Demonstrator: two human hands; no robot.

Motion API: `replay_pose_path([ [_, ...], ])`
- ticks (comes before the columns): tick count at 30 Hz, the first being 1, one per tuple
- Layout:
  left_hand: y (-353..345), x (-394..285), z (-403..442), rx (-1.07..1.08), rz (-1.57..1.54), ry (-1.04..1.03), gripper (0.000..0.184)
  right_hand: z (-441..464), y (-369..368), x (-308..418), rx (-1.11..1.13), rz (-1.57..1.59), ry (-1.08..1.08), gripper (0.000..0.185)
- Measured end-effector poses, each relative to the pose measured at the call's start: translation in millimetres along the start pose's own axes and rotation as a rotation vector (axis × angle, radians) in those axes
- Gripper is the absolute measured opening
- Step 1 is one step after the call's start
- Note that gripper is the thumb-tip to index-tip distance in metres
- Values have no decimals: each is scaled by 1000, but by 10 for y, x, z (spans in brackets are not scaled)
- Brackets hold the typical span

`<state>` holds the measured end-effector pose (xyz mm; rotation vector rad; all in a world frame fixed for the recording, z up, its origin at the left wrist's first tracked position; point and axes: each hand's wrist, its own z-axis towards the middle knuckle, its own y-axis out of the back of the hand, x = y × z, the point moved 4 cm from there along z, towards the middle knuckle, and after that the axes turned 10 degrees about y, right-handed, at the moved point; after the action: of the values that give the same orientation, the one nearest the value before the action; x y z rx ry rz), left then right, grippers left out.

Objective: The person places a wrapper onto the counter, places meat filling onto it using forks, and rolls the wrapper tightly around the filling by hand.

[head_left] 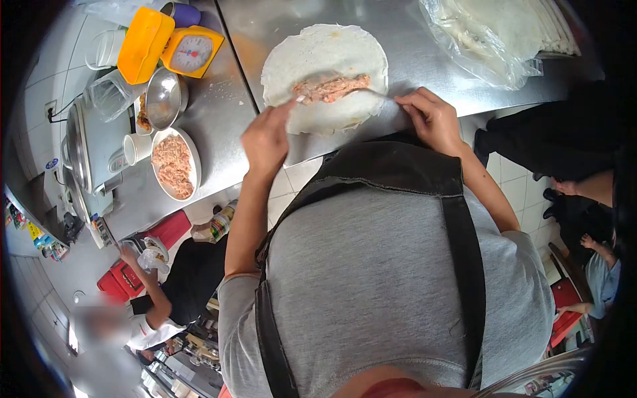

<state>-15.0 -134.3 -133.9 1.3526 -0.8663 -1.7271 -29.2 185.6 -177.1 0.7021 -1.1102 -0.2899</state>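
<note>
A round, pale wrapper sheet (325,50) lies on the steel table, with a strip of pinkish minced filling (332,88) across its lower middle. At the strip's right end is a thin metal utensil (379,95), its handle pinched in the fingers of my right hand (431,118). My left hand (267,138), slightly blurred, is closed at the sheet's lower left edge. A small white piece shows near its fingertips; what the fingers hold is unclear.
Left on the steel table (225,126) are a white bowl of filling (174,166), a metal bowl (164,99), a white cup (137,148) and an orange scale (192,52). Stacked sheets in plastic (497,40) lie upper right. Other people stand at both sides.
</note>
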Motion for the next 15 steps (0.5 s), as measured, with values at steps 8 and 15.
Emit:
replay_pose_path([
  [8,101,285,-181,89,150,-2,44,176,-387,279,-34,-87,93,17],
  [15,240,282,-173,45,77,-46,46,89,-404,361,-52,-71,-5,21],
])
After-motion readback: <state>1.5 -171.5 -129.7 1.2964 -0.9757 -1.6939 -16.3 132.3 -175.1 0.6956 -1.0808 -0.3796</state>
